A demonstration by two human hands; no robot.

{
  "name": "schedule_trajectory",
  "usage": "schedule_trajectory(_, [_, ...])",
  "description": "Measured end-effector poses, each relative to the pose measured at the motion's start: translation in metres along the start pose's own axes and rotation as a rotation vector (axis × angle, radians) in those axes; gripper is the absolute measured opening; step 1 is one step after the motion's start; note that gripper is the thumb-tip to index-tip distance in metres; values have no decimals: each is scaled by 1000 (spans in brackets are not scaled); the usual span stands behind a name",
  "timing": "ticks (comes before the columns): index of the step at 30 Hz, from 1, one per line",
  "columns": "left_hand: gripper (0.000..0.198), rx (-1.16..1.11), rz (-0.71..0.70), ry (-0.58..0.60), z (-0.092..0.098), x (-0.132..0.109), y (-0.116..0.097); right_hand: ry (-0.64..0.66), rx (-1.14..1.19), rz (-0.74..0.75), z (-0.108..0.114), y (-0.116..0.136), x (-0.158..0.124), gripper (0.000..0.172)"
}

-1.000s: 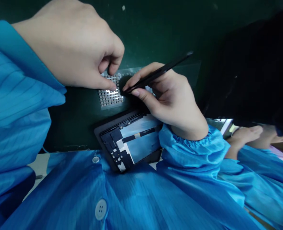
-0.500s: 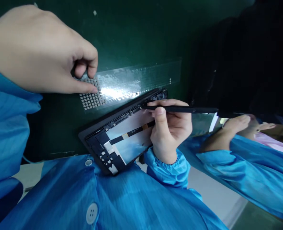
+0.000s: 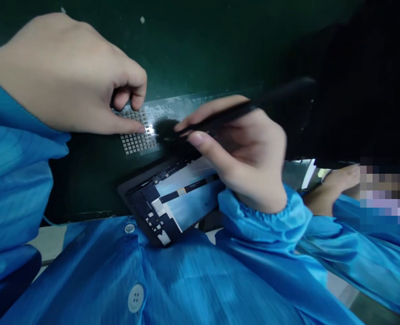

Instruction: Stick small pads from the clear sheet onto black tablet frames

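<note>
My left hand [image 3: 85, 76] is curled over a clear sheet of small grey square pads [image 3: 137, 145], thumb and fingertips pressing its left end against the green work surface. Between the thumb and fingers of my right hand [image 3: 250, 149] are black tweezers [image 3: 227, 115], slanting up to the right; their tips are blurred near the sheet's pads. Below that hand an opened tablet [image 3: 189, 203] leans at the table's near edge, its silvery inside, dark ribbon cable and small parts showing. The right hand hides the tablet's upper right end.
A large black object [image 3: 348, 90] fills the right side. Beyond my right sleeve is a co-worker's arm [image 3: 328, 189] in a blue sleeve. A small pale scrap [image 3: 142, 20] lies at the back of the green surface.
My right hand has lifted the tweezers away from the tablet and moved up and left toward the pads. The left hand keeps its hold on the sheet.
</note>
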State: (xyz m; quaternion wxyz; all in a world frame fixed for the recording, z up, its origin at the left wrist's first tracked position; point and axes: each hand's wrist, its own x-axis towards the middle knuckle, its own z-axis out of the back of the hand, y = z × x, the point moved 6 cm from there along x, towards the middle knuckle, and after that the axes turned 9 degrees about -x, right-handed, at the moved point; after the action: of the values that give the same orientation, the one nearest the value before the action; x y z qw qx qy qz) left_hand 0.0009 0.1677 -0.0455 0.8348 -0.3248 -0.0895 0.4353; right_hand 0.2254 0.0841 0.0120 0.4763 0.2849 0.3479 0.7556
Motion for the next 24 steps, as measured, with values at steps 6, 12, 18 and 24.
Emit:
schedule_trajectory(6, [63,247,77,107,1,3,-18,271,32,-16,-27,-22,32,20])
schedule_trajectory(12, [46,121,94,80,0,2,-16,264,34,-28,-27,-19,26,24])
schedule_trajectory(18, [63,241,112,111,-2,5,-9,261,71,-24,-23,-19,29,20])
schedule_trajectory(24, [51,2,120,-5,-4,0,9,-468,226,-179,23,-35,-36,4])
